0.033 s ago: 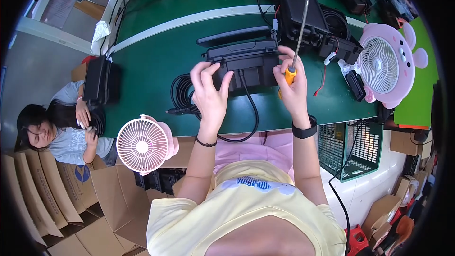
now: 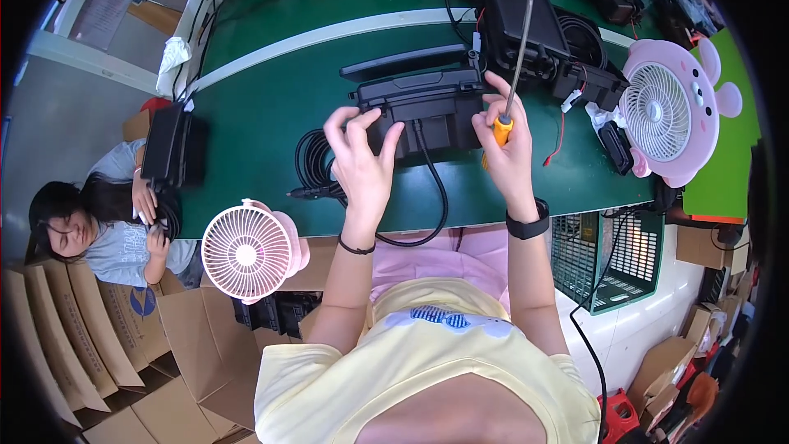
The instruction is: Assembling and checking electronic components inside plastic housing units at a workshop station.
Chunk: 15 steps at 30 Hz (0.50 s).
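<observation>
A black plastic case (image 2: 431,107) with its lid (image 2: 407,63) raised at the back stands on the green table before me. From its front runs a black cable (image 2: 445,197), which curves down past the table edge. My left hand (image 2: 362,152) is open at the case's left front corner, thumb and fingers apart; whether the fingertips touch it I cannot tell. A screwdriver (image 2: 516,74) with a yellow handle is held in my right hand (image 2: 509,144), its shaft pointing up and away. That hand's raised fingers are beside the case's right end.
Coiled black cable (image 2: 314,166) lies left of the case. A small pink fan (image 2: 246,253) stands at the near left, a larger pink fan (image 2: 657,111) at the right. More black cases (image 2: 526,20) sit behind. On the left, a co-worker (image 2: 123,214) handles cable beside another black case (image 2: 174,144).
My left fingers have shifted slightly left and apart. The screwdriver tip has tilted a little left. The co-worker's case has moved slightly.
</observation>
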### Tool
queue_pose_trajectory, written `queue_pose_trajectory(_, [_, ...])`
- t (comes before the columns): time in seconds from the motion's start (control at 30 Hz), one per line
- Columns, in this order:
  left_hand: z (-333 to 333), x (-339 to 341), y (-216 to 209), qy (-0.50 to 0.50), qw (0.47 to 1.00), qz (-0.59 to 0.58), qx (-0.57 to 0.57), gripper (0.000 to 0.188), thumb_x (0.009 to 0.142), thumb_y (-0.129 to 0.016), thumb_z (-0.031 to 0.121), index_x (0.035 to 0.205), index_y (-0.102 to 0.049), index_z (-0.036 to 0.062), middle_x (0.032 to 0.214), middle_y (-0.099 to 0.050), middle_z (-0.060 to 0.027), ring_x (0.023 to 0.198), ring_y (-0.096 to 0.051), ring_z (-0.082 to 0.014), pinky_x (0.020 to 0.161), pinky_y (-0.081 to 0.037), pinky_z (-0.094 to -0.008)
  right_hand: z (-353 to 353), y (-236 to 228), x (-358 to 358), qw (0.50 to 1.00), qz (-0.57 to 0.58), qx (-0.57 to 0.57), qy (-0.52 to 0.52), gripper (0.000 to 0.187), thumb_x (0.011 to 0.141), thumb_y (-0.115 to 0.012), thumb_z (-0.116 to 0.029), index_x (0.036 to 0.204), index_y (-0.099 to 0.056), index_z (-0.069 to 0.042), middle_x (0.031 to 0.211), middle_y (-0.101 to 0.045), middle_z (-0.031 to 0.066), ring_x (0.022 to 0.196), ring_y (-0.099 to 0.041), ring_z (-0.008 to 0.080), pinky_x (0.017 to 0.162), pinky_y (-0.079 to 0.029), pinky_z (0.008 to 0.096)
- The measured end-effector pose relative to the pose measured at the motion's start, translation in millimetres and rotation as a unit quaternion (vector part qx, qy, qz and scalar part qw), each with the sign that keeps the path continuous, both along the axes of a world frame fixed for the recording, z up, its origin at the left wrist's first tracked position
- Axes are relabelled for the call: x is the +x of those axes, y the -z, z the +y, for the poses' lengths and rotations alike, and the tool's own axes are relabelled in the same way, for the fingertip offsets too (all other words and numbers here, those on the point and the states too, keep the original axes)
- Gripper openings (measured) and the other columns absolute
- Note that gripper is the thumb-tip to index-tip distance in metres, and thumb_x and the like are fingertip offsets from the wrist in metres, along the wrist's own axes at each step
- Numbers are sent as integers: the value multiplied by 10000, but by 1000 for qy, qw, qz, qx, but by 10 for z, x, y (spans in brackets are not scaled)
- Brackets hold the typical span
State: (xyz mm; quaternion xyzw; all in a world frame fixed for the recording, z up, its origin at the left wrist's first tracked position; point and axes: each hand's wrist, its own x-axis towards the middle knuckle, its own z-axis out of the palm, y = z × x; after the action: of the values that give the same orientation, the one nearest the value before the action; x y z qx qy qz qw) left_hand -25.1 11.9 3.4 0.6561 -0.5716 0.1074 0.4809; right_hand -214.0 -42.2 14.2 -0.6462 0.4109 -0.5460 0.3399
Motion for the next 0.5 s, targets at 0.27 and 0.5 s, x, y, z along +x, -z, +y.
queue_pose_trajectory(0.27, [-43,74,26,-3,999,-51,9,377,777,-835,239,1026,-595,88,1140,-562,-89,655,-650,-261,515,-515,-334,-88,1,27,998,43,-29,-34,167,891,-654,-27,864,-489,-26,1274,-616,93,919,-601,160,828,-476,288])
queue_pose_trajectory(0.5, [-12,32,-116,28,999,15,18,225,842,-768,183,896,-596,48,1175,-602,-92,1020,-585,-288,857,-495,-380,-87,15,71,992,-63,102,36,274,893,-735,-152,864,-482,-52,875,-688,39,719,-590,119,699,-480,256])
